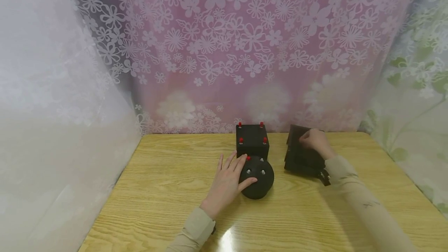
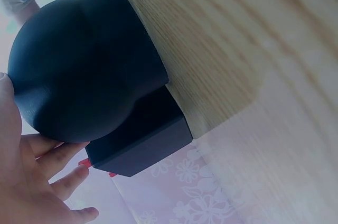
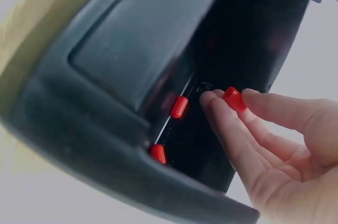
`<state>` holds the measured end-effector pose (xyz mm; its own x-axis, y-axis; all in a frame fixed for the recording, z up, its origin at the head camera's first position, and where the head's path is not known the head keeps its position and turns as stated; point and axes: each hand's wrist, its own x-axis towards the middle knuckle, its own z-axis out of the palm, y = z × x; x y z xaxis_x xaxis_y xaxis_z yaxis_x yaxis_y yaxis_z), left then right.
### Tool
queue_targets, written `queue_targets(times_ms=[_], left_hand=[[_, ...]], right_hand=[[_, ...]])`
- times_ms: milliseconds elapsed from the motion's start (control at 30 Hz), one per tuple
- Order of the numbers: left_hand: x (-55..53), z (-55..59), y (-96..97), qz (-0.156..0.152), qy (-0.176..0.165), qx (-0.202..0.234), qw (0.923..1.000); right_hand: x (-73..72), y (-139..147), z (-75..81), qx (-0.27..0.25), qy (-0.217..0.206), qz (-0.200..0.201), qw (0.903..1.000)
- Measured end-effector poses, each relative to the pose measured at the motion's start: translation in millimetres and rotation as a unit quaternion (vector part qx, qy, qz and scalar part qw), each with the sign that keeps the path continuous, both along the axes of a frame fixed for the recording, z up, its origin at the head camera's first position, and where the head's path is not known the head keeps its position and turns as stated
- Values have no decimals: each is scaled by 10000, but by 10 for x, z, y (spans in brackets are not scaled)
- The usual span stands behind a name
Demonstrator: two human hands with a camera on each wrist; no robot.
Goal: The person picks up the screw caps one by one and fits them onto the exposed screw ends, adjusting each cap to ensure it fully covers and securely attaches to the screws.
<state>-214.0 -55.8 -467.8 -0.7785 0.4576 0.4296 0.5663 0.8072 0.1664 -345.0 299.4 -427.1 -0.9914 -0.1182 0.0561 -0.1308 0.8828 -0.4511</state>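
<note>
My left hand (image 1: 225,182) rests against the left side of a black round-topped block (image 1: 258,188), fingers spread and thumb across its top. Metal studs stick up from that top, and a small red cap (image 1: 248,158) sits on one of them near my fingertips. Over on the right, my right hand (image 1: 315,142) reaches into a black open bin (image 1: 302,164). Between thumb and fingers it pinches a red cap (image 3: 235,99), seen in the right wrist view. Two more loose red caps (image 3: 179,106) lie inside the bin below my fingers.
Just behind the round block stands a black square box (image 1: 252,135) with several red-capped studs on top. The wooden table (image 1: 168,174) meets a pink flowered curtain (image 1: 217,49) at the back, with pale hangings on both sides.
</note>
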Motion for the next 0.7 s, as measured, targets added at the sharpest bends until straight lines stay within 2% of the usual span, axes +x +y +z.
queue_targets(times_ms=[100,267,433,700], left_hand=[[0,3,-3,-2,12,2,10000],[-2,-2,0,12,-33,-45,10000],[-1,-3,5,21,-27,-65,10000],[7,6,8,5,50,-69,10000]], right_hand=[[31,12,16,-553,-197,-33,9983],[102,3,24,-1409,-306,34,9896],[205,2,35,-2193,-252,142,9752],[329,-8,56,-3109,-105,246,9501]])
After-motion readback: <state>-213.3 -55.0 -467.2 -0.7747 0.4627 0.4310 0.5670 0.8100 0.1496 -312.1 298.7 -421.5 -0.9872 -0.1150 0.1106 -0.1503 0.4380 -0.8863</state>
